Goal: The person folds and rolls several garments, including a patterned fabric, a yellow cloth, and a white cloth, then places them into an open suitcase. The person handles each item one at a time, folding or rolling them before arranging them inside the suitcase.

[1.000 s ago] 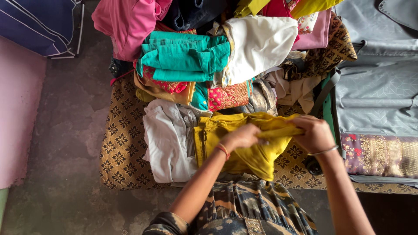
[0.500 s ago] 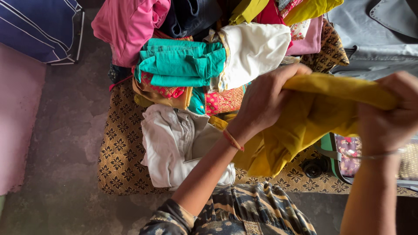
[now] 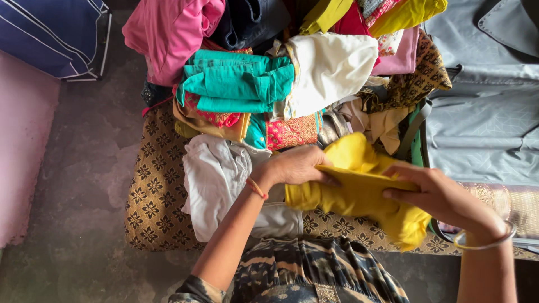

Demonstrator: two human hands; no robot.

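Hands were engaged on a yellow garment (image 3: pixel 359 191), which was held folded above the near edge of a patterned brown mat (image 3: pixel 154 185). The left hand (image 3: pixel 295 166) was closed on the garment's left part, thumb beneath and fingers on top. The right hand (image 3: pixel 435 193) was laid on the right part, fingers extended along the top fold and thumb tucked under it. A white garment (image 3: pixel 216 179) lay just to the left, and a heap of folded clothes (image 3: pixel 241 78) lay on the far side. An open grey suitcase (image 3: pixel 488 123) stood at the right. The fold was judged liable to slip open, since the lower corner hung loose below the right hand.
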